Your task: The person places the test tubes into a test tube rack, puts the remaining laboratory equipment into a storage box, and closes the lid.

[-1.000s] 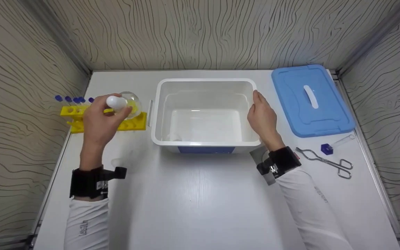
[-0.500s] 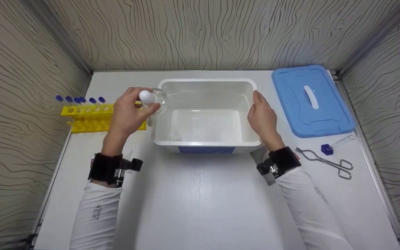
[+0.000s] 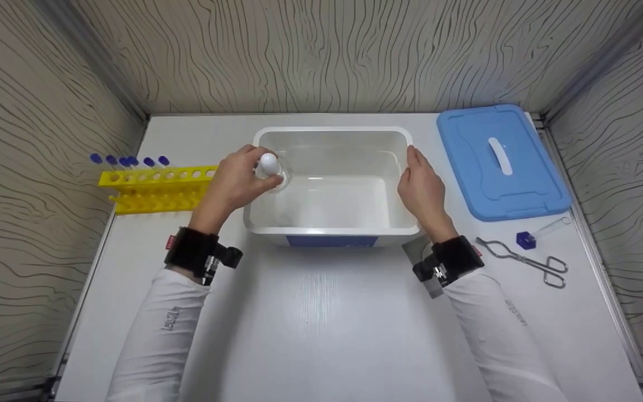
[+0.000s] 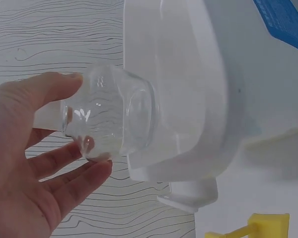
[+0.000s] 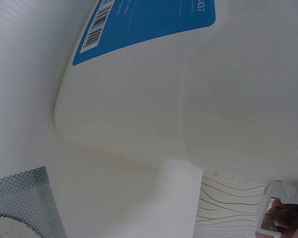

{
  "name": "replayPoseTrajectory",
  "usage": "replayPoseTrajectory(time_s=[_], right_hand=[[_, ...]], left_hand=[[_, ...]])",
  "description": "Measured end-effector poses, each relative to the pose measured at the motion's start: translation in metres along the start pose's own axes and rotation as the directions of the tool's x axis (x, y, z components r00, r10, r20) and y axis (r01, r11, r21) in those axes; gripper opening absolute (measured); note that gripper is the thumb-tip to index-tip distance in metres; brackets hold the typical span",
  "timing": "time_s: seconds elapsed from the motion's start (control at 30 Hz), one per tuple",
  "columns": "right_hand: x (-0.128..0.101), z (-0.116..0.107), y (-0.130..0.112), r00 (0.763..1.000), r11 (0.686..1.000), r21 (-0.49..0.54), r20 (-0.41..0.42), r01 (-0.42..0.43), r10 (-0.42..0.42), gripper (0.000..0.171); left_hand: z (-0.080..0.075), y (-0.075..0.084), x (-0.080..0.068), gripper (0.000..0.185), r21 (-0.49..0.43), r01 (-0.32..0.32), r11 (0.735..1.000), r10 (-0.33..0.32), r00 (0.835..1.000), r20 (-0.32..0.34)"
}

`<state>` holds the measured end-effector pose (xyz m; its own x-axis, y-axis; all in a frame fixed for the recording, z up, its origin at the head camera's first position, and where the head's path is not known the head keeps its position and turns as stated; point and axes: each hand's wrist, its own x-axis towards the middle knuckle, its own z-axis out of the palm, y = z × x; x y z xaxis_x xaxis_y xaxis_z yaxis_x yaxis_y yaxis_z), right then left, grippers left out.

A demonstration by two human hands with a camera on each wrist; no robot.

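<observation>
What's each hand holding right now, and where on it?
The left hand grips a clear glass flask by its neck end, over the white tub. The right hand rests on the tub's right rim.

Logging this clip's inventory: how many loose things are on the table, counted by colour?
Blue: 2, the lid and a small blue cap.
Yellow: 1, the tube rack.
White: 1, the tub.
Clear: 1, the flask gripped by the left hand.
Metal: 1, the tongs.
Total: 6.
</observation>
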<state>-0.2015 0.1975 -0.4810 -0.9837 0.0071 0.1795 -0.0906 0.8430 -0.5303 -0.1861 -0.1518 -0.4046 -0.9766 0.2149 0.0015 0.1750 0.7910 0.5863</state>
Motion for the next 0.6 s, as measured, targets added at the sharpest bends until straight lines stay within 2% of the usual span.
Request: replayPoseTrajectory(time_s=[0.33, 0.5, 0.6], right_hand=[[0.0, 0.001, -0.002, 1.0, 1.0, -0.003, 0.008, -0.01, 0.01, 0.051], [0.0, 0.001, -0.003, 1.0, 1.0, -0.007, 0.018, -0.016, 0.016, 0.052], [0.0, 0.0, -0.003, 1.0, 1.0, -0.003, 0.015, -0.006, 0.006, 0.052]], left_hand=[[0.011, -0.002, 0.016, 0.044, 0.123, -0.013, 0.992, -0.007, 0.987, 0.163], [0.016, -0.002, 0.02, 0.043, 0.162, 0.011, 0.987, -0.046, 0.976, 0.212], [0.019, -0.001, 0.024, 0.04, 0.196, 0.002, 0.981, -0.05, 0.969, 0.242]])
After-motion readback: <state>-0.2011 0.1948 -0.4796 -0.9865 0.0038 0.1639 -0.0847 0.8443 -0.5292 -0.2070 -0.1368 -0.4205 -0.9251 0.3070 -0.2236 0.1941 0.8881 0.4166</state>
